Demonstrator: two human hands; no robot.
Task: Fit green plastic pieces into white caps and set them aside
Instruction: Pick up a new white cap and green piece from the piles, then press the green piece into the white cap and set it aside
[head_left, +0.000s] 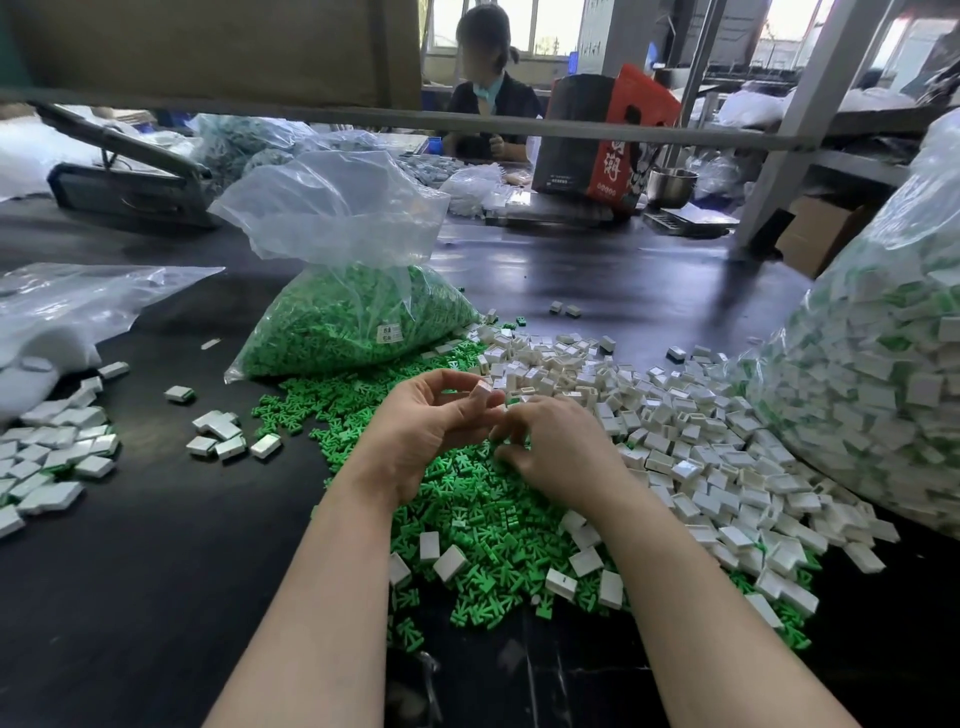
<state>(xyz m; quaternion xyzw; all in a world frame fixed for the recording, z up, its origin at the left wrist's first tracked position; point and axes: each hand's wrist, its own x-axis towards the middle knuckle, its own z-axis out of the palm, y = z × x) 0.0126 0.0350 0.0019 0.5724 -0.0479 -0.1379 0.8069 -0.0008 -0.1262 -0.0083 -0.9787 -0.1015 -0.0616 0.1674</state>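
My left hand (423, 423) is raised above a heap of loose green plastic pieces (483, 514) and pinches a small white cap (482, 391) at its fingertips. My right hand (558, 444) is right beside it, fingers curled down onto the green heap; what they pinch is hidden. A spread of loose white caps (675, 431) lies to the right of the hands. Finished white caps with green inserts (57, 457) lie in a pile at the far left, with a few more (228, 436) nearer the middle.
An open clear bag of green pieces (353, 322) stands behind the hands. A large clear bag of assembled caps (878, 395) fills the right side. Another plastic bag (62, 312) lies at the left. A person sits across the dark table (156, 571) beside a red-and-black box (602, 140).
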